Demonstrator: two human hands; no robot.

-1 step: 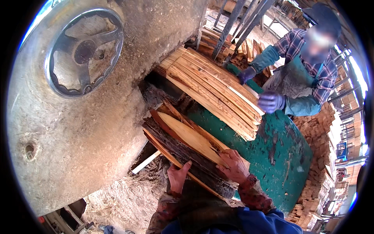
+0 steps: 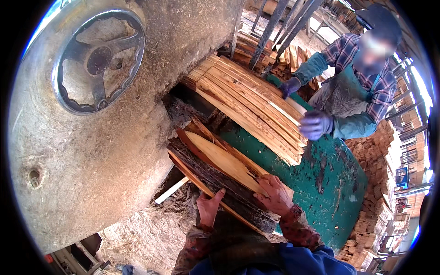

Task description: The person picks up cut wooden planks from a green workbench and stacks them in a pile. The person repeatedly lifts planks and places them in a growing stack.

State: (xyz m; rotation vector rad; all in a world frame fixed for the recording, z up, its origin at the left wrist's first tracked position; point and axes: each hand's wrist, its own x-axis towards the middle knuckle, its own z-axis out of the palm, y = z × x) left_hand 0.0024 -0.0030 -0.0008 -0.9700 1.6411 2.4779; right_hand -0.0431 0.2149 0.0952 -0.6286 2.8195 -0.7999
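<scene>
In front of me lie several rough wood slabs side by side. One is a dark bark-covered slab (image 2: pixel 206 165), and beside it is a slab with a pale cut face (image 2: pixel 220 155) tapering to a point at its far end. My left hand (image 2: pixel 210 208) grips the near edge of the bark-covered slab, its thumb on top and the fingers hidden underneath. Curled over the near end of the pale-faced slab is my right hand (image 2: pixel 273 195). Beyond them, a stack of long sawn boards (image 2: pixel 250 107) rests on a green metal table (image 2: pixel 330 183).
A large metal handwheel (image 2: pixel 99 61) is mounted on the worn machine panel to my left. Across the table stands a co-worker (image 2: pixel 348 87), gloved hands at the boards. Sawdust (image 2: pixel 142 238) covers the floor below; stacked cut wood (image 2: pixel 376 169) lines the right.
The co-worker's nearer gloved hand has shifted slightly left and down, toward the board ends. My hands and the slabs look the same.
</scene>
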